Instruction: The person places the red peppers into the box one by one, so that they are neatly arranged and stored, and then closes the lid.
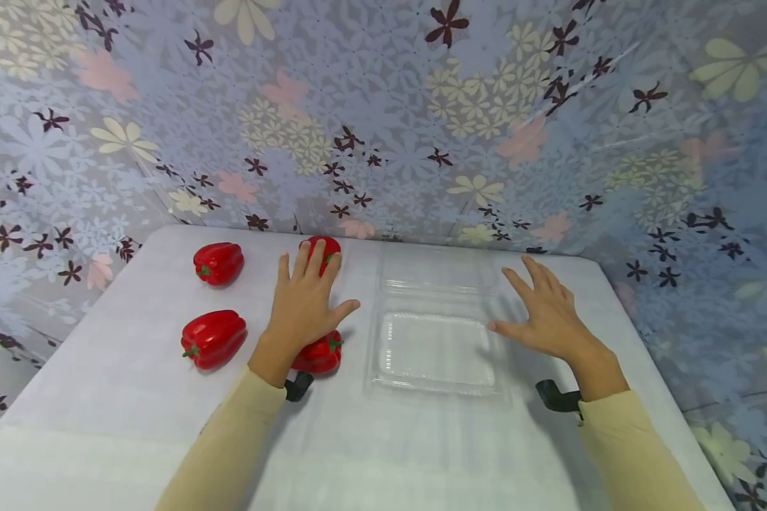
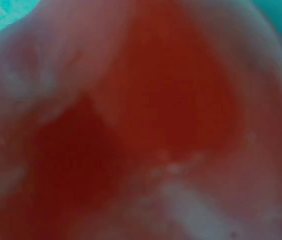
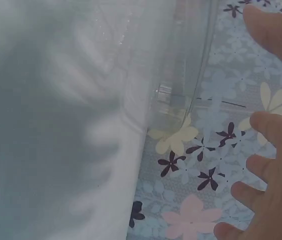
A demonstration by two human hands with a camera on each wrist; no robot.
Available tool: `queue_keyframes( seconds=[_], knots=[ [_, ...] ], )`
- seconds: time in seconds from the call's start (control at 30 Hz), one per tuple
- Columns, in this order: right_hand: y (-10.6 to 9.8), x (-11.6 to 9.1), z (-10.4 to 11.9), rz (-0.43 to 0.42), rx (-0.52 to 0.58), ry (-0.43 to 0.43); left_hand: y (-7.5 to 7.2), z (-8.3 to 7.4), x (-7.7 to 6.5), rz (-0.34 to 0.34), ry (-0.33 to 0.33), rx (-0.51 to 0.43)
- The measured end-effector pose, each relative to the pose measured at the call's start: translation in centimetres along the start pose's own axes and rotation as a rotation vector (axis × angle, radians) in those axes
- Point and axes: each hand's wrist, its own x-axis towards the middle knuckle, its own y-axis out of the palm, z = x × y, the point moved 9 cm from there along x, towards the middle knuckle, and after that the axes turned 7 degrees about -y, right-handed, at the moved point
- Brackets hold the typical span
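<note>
My left hand (image 1: 302,304) is over the table with fingers straight and thumb spread to the right. Below its palm and wrist a red bell pepper (image 1: 319,357) with a green stem is partly hidden. The fingertips overlap another red bell pepper (image 1: 332,247) farther back. Blurred red of a bell pepper (image 2: 176,90) fills most of the left wrist view. To the right, my right hand (image 1: 546,316) hovers with fingers spread and nothing in them. Its thumb tip overlaps the right side of a clear plastic container (image 1: 383,355) with its lid folded back, also partly visible in the right wrist view.
Two more red bell peppers, one at the back (image 1: 219,263) and one nearer (image 1: 214,338), lie left of my left hand. The white table (image 1: 134,397) meets flower-patterned walls (image 1: 383,128) at the back and sides.
</note>
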Motion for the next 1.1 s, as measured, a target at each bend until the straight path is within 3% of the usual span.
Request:
queue_keyframes(
  seconds=[0.1,0.3,0.5,0.7,0.87,1.1],
  knots=[
    [0.1,0.2,0.2,-0.016,0.047,-0.016,-0.1,0.2,-0.3,0.014,-0.001,-0.009],
    [-0.5,-0.9,0.3,-0.058,0.13,-0.065,-1.5,-0.3,-1.5,0.015,0.066,-0.02],
    [-1.0,-2.9,0.5,-0.085,0.243,-0.116,-2.8,0.0,-3.6,-0.001,0.15,-0.132],
    [-0.8,-5.2,0.8,-0.041,0.298,-0.16,-2.6,0.5,-6.4,0.021,0.204,-0.21],
    [-0.2,-5.8,1.3,-0.02,0.323,-0.215,-2.3,1.9,-8.1,0.054,0.177,-0.261],
    [0.8,-6.0,1.3,0.06,0.39,-0.226,-2.4,2.5,-8.2,0.098,0.118,-0.412]
  ],
)
